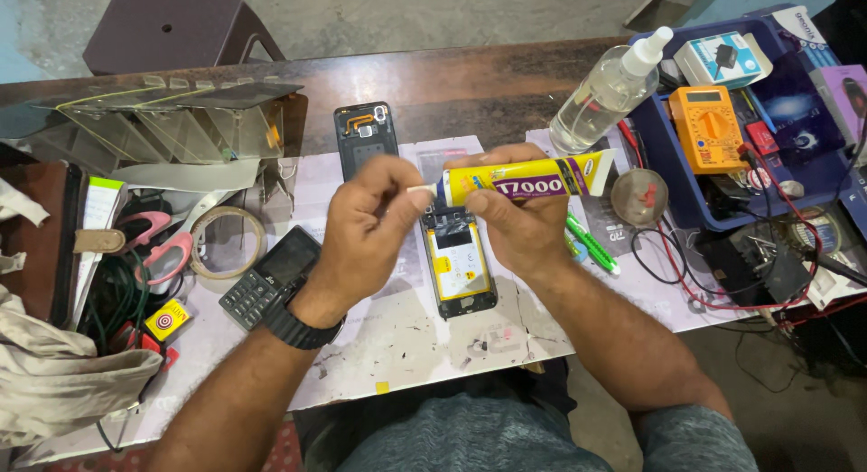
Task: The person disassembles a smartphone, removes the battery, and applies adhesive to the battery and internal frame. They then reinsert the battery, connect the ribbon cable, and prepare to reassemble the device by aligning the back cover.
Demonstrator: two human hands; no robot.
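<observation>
My right hand (515, 219) grips a yellow and purple glue tube (533, 178) held level above the table, nozzle pointing left. My left hand (370, 224), with a black watch on the wrist, pinches the small white cap at the tube's nozzle (424, 189). Below both hands an opened phone (459, 269) lies on the white work mat (397, 345) with its yellow inner parts showing. A separate dark phone back cover (365, 133) rests farther away, toward the table's far edge.
A black keypad phone (271, 278) lies left of my hands, next to a tape roll (226, 242) and pink-handled scissors (167, 251). At right are a clear spray bottle (610, 88), a green tool (591, 243), an orange multimeter (713, 124) in a blue tray, and tangled wires.
</observation>
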